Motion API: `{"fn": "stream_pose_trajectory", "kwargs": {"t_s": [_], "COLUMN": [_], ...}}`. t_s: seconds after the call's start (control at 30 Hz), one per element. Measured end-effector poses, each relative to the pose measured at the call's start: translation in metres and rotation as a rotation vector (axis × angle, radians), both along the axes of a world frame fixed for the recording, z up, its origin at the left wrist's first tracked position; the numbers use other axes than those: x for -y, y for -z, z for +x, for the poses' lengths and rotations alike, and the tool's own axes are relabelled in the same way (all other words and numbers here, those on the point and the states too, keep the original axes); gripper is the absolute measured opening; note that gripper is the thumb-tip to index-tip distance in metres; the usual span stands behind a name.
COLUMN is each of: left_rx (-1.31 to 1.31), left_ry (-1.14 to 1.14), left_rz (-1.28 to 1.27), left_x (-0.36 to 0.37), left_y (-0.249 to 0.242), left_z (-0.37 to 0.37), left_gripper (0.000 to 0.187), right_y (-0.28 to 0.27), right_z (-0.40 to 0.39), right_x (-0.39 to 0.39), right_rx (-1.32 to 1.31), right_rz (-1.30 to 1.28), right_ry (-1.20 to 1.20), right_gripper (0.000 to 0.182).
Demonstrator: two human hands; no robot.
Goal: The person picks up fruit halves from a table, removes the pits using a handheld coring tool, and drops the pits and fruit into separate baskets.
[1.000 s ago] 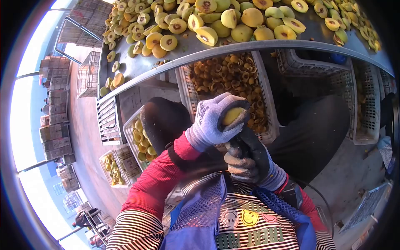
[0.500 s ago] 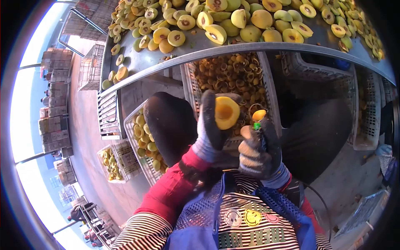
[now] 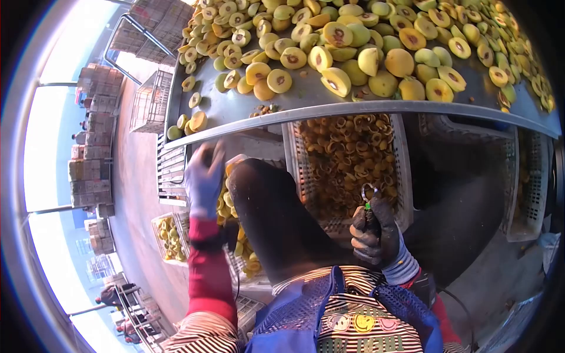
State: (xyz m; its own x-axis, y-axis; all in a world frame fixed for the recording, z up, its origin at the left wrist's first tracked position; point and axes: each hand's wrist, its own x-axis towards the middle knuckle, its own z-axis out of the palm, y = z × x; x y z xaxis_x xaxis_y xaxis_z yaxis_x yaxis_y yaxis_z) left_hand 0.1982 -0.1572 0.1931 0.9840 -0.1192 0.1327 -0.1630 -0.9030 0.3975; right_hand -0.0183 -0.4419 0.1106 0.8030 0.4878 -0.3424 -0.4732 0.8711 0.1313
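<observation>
My right hand (image 3: 375, 235), in a dark-palmed knitted glove, is closed round the dark handle of a coring tool. Its ring-shaped metal blade (image 3: 369, 192) points up past a green collar, with nothing visible inside the loop. My left hand (image 3: 205, 170), gloved and slightly blurred, is at the left beside my knee, with its fingers apart and no fruit seen in it. Below and beside that hand is a crate of peach halves (image 3: 250, 259), partly hidden by my arm and leg. Many cut yellow peach halves (image 3: 335, 81) lie on the metal table (image 3: 235, 106) ahead.
Between my knees stands a crate (image 3: 401, 165) filled with curved peach scraps (image 3: 347, 159). The table's raised metal edge (image 3: 365, 107) runs across above it. A smaller crate of peach halves (image 3: 169, 238) is on the floor at left. Stacked crates (image 3: 91, 170) line the far left.
My left hand has moved left from the middle, and the cored peach half it held is gone from it. The orange piece on the tool's loop is gone too. The view has shifted.
</observation>
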Motion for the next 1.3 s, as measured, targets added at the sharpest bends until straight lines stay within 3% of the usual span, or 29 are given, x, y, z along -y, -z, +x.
{"fn": "stream_pose_trajectory", "kwargs": {"t_s": [0.07,0.17,0.23,0.37,0.43,0.5,0.57,0.6,0.67,0.7,0.77,0.83,0.87,0.93,0.97,1.03,1.17,1.27,1.3], "left_rx": [0.074,-0.133,-0.154,-0.089,-0.412,-0.696,-0.857,-0.921,-1.002,-0.998,-0.636,-0.798,-0.681,-0.638,-0.586,-0.559,-0.581,-0.598,-0.593], "left_ry": [0.133,0.196,0.184,0.449,0.42,0.254,0.187,0.22,0.241,0.142,0.344,0.028,0.088,0.121,0.107,0.087,0.119,0.215,0.216], "left_rz": [0.03,0.5,0.507,0.273,-0.602,-0.968,-1.32,-1.35,-1.395,-1.299,-1.329,-1.518,-1.272,-1.193,-1.212,-1.229,-1.204,-1.187,-1.185], "left_x": [0.051,0.098,0.105,0.096,0.112,0.131,0.154,0.159,0.167,0.169,0.176,0.191,0.191,0.195,0.198,0.198,0.196,0.196,0.196], "left_y": [0.007,0.047,0.073,0.07,0.05,0.02,0.018,0.02,0.028,0.017,0.033,0.025,0.029,0.025,0.028,0.033,0.031,0.021,0.022], "left_z": [0.047,0.118,0.147,0.16,0.116,0.054,-0.005,-0.023,-0.053,-0.067,-0.088,-0.097,-0.098,-0.104,-0.109,-0.114,-0.118,-0.119,-0.12], "left_gripper": [0.033,0.069,0.073,0.064,0.052,0.042,0.044,0.047,0.054,0.051,0.046,0.04,0.036,0.03,0.03,0.029,0.028,0.027,0.027], "right_y": [0.001,0.007,0.004,0.006,-0.002,-0.013,-0.027,-0.042,-0.048,-0.051,-0.037,-0.021,-0.022,-0.024,-0.019,-0.006,-0.019,-0.013,-0.007], "right_z": [0.004,0.008,0.012,0.017,0.02,0.025,0.036,0.044,0.05,0.05,0.042,0.032,0.03,0.027,0.024,0.019,0.01,-0.001,-0.005], "right_x": [-0.004,-0.001,0.003,0.007,0.013,0.01,0.001,0.02,0.005,-0.001,-0.006,-0.007,-0.008,-0.012,-0.014,-0.02,-0.019,-0.018,-0.022], "right_rx": [-0.071,-0.113,-0.157,-0.269,-0.291,-0.318,-0.04,0.032,0.047,0.077,0.066,0.46,0.46,0.273,0.275,0.346,0.377,0.446,0.47], "right_rz": [-0.146,-0.25,-0.322,-0.368,-0.362,-0.362,-0.958,-0.715,-0.826,-0.935,-0.893,-1.901,-1.903,-1.25,-1.252,-1.553,-1.529,-1.502,-1.731], "right_ry": [-0.058,-0.067,-0.051,-0.036,-0.037,-0.05,0.183,0.024,0.1,0.181,0.271,0.286,0.287,0.359,0.36,0.436,0.498,0.406,0.459], "right_gripper": [0.043,0.049,0.049,0.049,0.046,0.044,0.038,0.027,0.026,0.026,0.029,0.032,0.032,0.033,0.033,0.033,0.034,0.034,0.033]}}
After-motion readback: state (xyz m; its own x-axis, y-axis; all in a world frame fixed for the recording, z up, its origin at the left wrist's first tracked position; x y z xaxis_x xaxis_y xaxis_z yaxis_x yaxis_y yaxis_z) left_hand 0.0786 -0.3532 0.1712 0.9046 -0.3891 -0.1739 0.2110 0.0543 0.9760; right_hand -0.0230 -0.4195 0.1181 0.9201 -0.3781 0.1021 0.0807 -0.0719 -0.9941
